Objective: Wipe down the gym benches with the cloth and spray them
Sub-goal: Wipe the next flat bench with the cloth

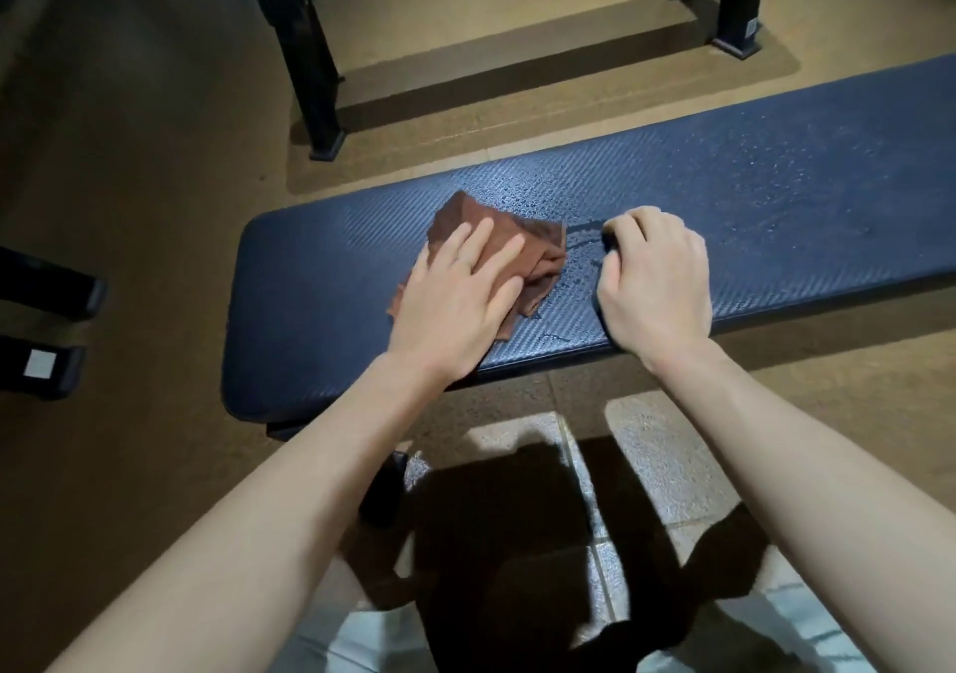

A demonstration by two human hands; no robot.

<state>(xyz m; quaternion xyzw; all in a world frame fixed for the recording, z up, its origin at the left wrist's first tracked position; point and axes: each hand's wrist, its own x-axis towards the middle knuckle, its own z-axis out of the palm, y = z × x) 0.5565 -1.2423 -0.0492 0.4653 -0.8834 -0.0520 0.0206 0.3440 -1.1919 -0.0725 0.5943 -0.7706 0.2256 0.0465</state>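
Observation:
A dark blue padded gym bench runs across the middle of the view, its textured top beaded with spray droplets towards the right. A crumpled brown cloth lies on the bench. My left hand presses flat on the cloth with straight fingers. My right hand rests on the bench just right of the cloth, fingers curled round a small dark object. The hand hides most of it; it looks like the spray bottle.
A second bench stands behind on black metal legs over a tan floor mat. Black equipment feet jut in at the left edge. My shadow falls on the tiled floor below the bench.

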